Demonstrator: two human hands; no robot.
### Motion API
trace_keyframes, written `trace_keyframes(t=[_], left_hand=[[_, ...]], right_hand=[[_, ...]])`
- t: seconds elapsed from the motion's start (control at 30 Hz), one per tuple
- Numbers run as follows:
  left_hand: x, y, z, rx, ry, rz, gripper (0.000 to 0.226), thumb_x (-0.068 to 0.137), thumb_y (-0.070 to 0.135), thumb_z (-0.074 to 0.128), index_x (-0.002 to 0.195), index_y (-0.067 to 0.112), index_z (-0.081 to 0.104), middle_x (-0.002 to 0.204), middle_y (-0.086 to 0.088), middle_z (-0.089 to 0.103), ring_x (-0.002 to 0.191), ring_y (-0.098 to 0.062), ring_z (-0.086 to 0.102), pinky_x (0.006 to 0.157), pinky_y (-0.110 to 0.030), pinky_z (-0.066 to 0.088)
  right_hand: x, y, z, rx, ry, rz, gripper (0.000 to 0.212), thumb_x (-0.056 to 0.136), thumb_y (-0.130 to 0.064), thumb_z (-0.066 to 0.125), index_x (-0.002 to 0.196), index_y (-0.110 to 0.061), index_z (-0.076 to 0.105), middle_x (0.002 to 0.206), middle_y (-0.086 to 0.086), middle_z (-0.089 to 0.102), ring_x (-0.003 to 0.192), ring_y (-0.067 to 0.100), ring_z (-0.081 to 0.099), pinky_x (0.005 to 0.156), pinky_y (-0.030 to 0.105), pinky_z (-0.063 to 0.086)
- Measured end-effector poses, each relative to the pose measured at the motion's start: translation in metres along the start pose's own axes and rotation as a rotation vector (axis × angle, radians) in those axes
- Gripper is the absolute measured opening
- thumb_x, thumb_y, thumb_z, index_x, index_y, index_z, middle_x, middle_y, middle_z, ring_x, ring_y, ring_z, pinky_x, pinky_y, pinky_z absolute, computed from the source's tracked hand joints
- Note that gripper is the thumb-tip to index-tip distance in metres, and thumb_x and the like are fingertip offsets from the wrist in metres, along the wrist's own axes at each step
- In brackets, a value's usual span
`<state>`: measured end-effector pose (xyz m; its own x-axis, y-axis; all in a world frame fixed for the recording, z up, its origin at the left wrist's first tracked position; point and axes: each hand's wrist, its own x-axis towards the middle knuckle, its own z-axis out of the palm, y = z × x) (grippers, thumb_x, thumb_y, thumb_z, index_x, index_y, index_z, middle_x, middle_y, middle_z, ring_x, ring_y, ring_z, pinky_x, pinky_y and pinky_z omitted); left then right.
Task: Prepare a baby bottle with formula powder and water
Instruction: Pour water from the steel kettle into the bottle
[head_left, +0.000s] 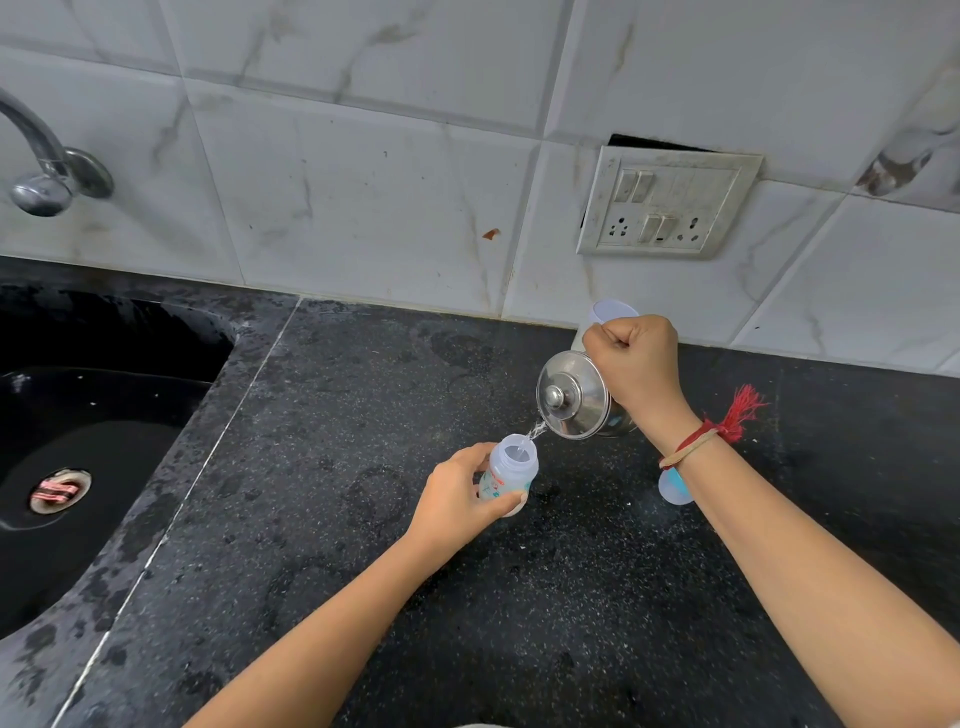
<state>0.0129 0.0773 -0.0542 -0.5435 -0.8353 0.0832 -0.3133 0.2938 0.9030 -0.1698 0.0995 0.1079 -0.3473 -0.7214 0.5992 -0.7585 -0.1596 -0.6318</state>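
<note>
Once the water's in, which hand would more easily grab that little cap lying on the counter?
Right, probably. The cap lies beside the right forearm, while the left hand grips the bottle. The right hand must first set down the kettle.

The counter (519, 597) was black with fine pale speckles, the sink (104, 415) plain black. The wall tiles (363, 182) were white with grey marble veins. The bottle (508, 474) was translucent white with teal and red print, the kettle (574, 397) mirror silver, the wrist thread (730, 420) red.
</note>
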Motion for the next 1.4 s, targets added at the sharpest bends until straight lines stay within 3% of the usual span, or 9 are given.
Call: trace_keyframes(t=[0.13, 0.43, 0.57, 0.7, 0.8, 0.93, 1.1, 1.27, 1.4], left_hand=[[0.0001, 0.0009, -0.0001, -0.002, -0.002, -0.003, 0.057, 0.072, 0.038, 0.078, 0.124, 0.029, 0.058, 0.119, 0.011, 0.064, 0.11, -0.004, 0.058, 0.093, -0.037, 0.054], [-0.0011, 0.0023, -0.0009, 0.005, -0.001, -0.009, 0.058, 0.072, 0.038, 0.079, 0.126, 0.028, 0.057, 0.121, 0.01, 0.063, 0.11, -0.004, 0.058, 0.094, -0.037, 0.053], [-0.002, 0.0041, -0.0009, -0.002, 0.007, -0.002, 0.056, 0.073, 0.035, 0.078, 0.124, 0.029, 0.058, 0.119, 0.011, 0.064, 0.109, -0.003, 0.058, 0.094, -0.037, 0.053], [-0.0022, 0.0045, -0.0017, 0.0, 0.006, -0.001, 0.057, 0.073, 0.034, 0.079, 0.125, 0.028, 0.057, 0.12, 0.01, 0.063, 0.11, -0.004, 0.057, 0.095, -0.036, 0.053], [-0.0016, 0.0045, -0.002, 0.0, 0.006, -0.001, 0.057, 0.073, 0.035, 0.079, 0.125, 0.028, 0.058, 0.12, 0.01, 0.063, 0.11, -0.004, 0.058, 0.094, -0.037, 0.053], [-0.0025, 0.0051, -0.0021, 0.006, 0.004, -0.001, 0.057, 0.073, 0.035, 0.079, 0.126, 0.028, 0.057, 0.12, 0.011, 0.063, 0.11, -0.004, 0.057, 0.095, -0.036, 0.053], [-0.0024, 0.0053, -0.0022, 0.002, 0.01, -0.002, 0.057, 0.073, 0.035, 0.079, 0.125, 0.028, 0.058, 0.12, 0.011, 0.064, 0.11, -0.005, 0.058, 0.094, -0.037, 0.053], [-0.0022, 0.0049, -0.002, 0.008, 0.01, -0.004, 0.057, 0.073, 0.036, 0.079, 0.125, 0.027, 0.058, 0.119, 0.011, 0.064, 0.11, -0.006, 0.058, 0.094, -0.038, 0.053], [-0.0019, 0.0047, -0.0019, 0.014, 0.011, -0.004, 0.057, 0.073, 0.037, 0.079, 0.125, 0.027, 0.058, 0.12, 0.01, 0.064, 0.11, -0.005, 0.058, 0.094, -0.037, 0.053]], right_hand=[[0.0019, -0.0021, -0.0017, -0.003, 0.013, -0.023, 0.059, 0.077, 0.005, 0.055, 0.041, -0.027, 0.021, 0.034, -0.006, 0.029, 0.036, 0.008, 0.024, 0.043, 0.01, 0.022], [0.0017, -0.0037, -0.001, -0.005, 0.009, -0.029, 0.06, 0.077, 0.006, 0.055, 0.041, -0.026, 0.021, 0.034, -0.006, 0.03, 0.035, 0.008, 0.026, 0.042, 0.01, 0.021], [0.0029, -0.0056, -0.0018, 0.011, 0.013, -0.038, 0.054, 0.074, -0.002, 0.053, 0.042, -0.028, 0.019, 0.035, -0.006, 0.027, 0.036, 0.008, 0.022, 0.043, 0.011, 0.018], [0.0035, -0.0035, -0.0026, -0.008, 0.016, -0.039, 0.049, 0.074, -0.008, 0.051, 0.041, -0.027, 0.021, 0.036, -0.005, 0.027, 0.038, 0.008, 0.022, 0.044, 0.013, 0.018], [0.0035, -0.003, -0.0027, -0.022, 0.016, -0.052, 0.044, 0.075, -0.008, 0.052, 0.04, -0.017, 0.027, 0.038, -0.01, 0.015, 0.042, 0.01, 0.022, 0.045, 0.013, 0.019], [0.0033, -0.0018, -0.0026, -0.018, 0.007, -0.052, 0.042, 0.076, -0.004, 0.054, 0.041, -0.011, 0.032, 0.036, -0.01, 0.018, 0.039, 0.008, 0.023, 0.044, 0.01, 0.02], [0.0037, 0.0002, -0.0011, -0.014, 0.011, -0.06, 0.056, 0.077, 0.002, 0.055, 0.041, -0.025, 0.023, 0.035, -0.006, 0.031, 0.036, 0.008, 0.026, 0.042, 0.01, 0.022], [0.0046, -0.0036, -0.0027, -0.034, 0.009, -0.072, 0.047, 0.075, -0.006, 0.053, 0.041, -0.021, 0.024, 0.038, -0.009, 0.014, 0.042, 0.009, 0.021, 0.044, 0.011, 0.018], [0.0046, -0.0066, -0.0037, -0.045, 0.015, -0.097, 0.048, 0.075, -0.006, 0.051, 0.042, -0.023, 0.021, 0.042, -0.006, 0.012, 0.046, 0.01, 0.018, 0.045, 0.011, 0.02]])
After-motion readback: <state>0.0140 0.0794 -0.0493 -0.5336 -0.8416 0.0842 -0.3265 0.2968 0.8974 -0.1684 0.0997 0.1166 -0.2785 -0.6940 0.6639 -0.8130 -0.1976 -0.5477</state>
